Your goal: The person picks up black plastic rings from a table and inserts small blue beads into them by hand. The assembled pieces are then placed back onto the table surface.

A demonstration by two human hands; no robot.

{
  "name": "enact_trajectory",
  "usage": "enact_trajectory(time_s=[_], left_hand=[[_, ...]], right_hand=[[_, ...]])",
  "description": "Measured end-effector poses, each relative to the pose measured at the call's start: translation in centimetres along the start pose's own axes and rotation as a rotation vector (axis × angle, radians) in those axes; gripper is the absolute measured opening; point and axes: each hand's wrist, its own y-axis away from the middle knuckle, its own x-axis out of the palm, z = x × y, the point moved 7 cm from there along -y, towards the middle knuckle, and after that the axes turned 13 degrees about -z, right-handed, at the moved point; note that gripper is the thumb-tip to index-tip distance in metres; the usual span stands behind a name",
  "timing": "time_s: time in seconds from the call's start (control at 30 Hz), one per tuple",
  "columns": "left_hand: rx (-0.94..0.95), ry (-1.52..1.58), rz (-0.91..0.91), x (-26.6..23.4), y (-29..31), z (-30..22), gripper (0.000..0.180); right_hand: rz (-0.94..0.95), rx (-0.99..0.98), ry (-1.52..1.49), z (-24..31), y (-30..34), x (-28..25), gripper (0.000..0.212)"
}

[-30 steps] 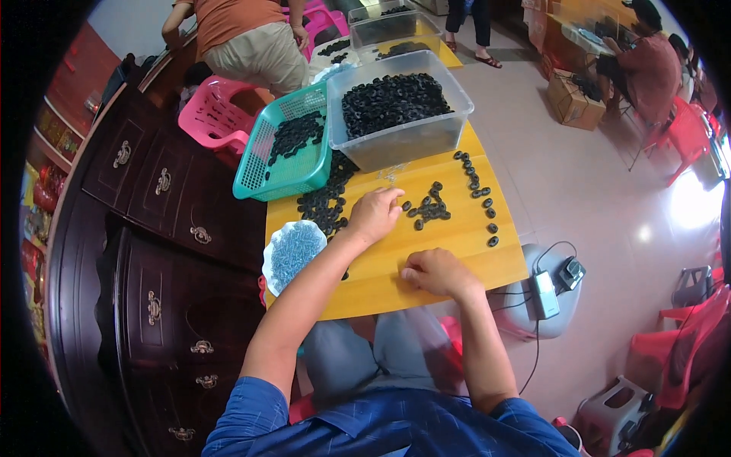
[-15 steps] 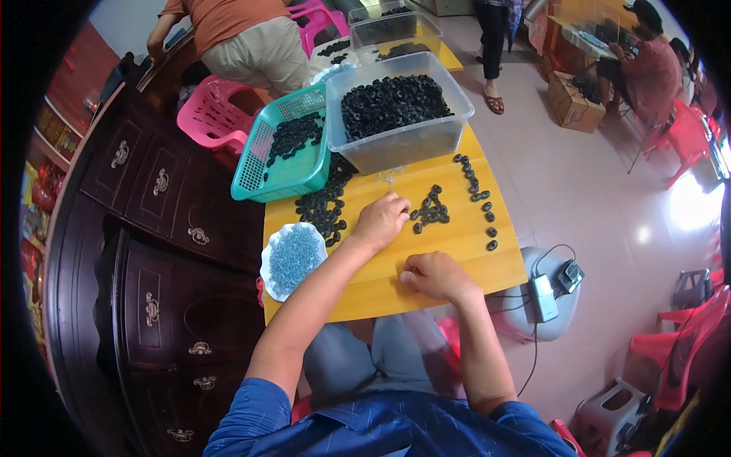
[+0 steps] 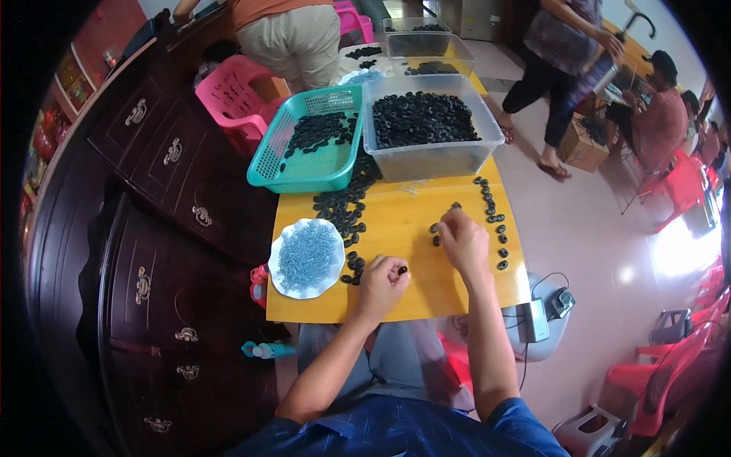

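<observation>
My left hand (image 3: 383,286) is closed near the front of the yellow table, pinching a small black oval piece (image 3: 402,270) between thumb and fingers. Farther right, my right hand (image 3: 463,240) reaches down with bent fingers over a small cluster of black oval pieces (image 3: 435,228), mostly hiding it. What sits between those fingertips is hidden. Left of my left hand, a white scalloped dish (image 3: 274,283) holds many thin, clear bluish pieces. A spread of loose black pieces (image 3: 340,206) lies behind the dish, and a row of them (image 3: 489,204) runs along the table's right side.
A clear plastic bin (image 3: 430,164) heaped with black pieces stands at the back beside a green basket (image 3: 304,185). Dark drawers (image 3: 175,221) border the left. A grey stool with a power adapter (image 3: 537,320) is at the right. Someone walks past (image 3: 563,68) beyond.
My left hand has drawn back toward the front edge with a black piece. My right hand has moved forward and right to the cluster. A person has stepped farther into view.
</observation>
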Motion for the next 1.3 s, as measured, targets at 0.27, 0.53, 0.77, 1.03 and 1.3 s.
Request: enact_trajectory(time_s=[0.27, 0.53, 0.77, 1.03, 1.3], left_hand=[[-0.059, 0.152, -0.042, -0.3, 0.7, 1.1, 0.015], [-0.096, 0.201, -0.047, -0.3, 0.9, 1.8, 0.016], [-0.054, 0.261, -0.184, -0.6, 0.9, 2.2, 0.016], [-0.164, 0.324, -0.137, -0.2, 1.2, 3.6, 0.019], [-0.242, 0.429, -0.119, 0.1, 0.9, 3.7, 0.018]], right_hand=[[0.113, -0.191, 0.338, 0.6, -6.0, 9.3, 0.032], [0.190, -0.090, 0.404, -1.6, -6.7, 12.2, 0.030], [0.164, -0.131, 0.436, -2.2, -6.5, 12.0, 0.026], [0.027, -0.160, -0.128, 0.0, -4.9, 6.4, 0.018], [0.340, 0.307, -0.676, 0.1, 5.2, 2.3, 0.005]])
